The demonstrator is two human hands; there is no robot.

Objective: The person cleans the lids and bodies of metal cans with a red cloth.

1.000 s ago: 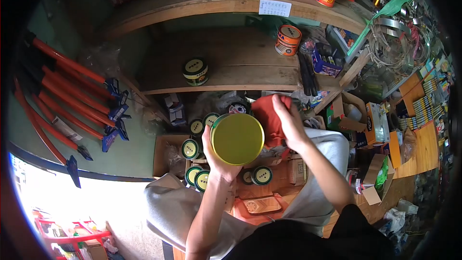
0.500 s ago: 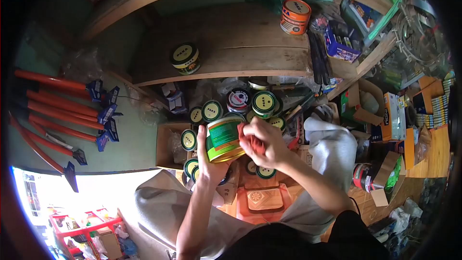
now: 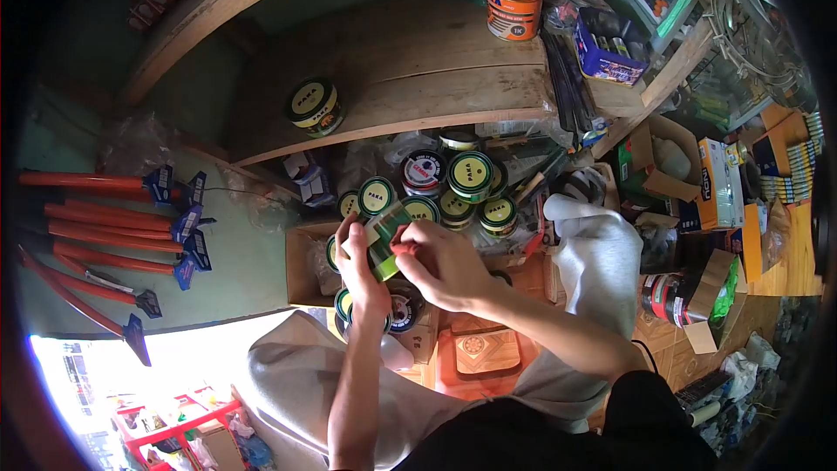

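My left hand (image 3: 362,279) grips a green paint-type can (image 3: 382,249) from its left side. The can is tilted in front of me, with its yellow-green end low. My right hand (image 3: 445,269) is closed on a red cloth (image 3: 402,241), which presses against the can's right side. Both hands hide much of the can. Just beyond, several round cans with pale yellow lids stand close together, among them one PAKA can (image 3: 471,174) and a can with a dark and red lid (image 3: 425,173).
On the wooden shelf (image 3: 401,92) stand a yellow-lidded can (image 3: 314,106), an orange can (image 3: 514,9) and a blue box (image 3: 610,51). Orange-handled tools (image 3: 109,227) hang at the left. An open cardboard box (image 3: 303,270) sits by my left hand. A red plastic stool (image 3: 475,353) is below.
The can has turned and tilted in my left hand, showing less of its label. My right hand with the cloth has moved left and lower across it. The view has shifted slightly.
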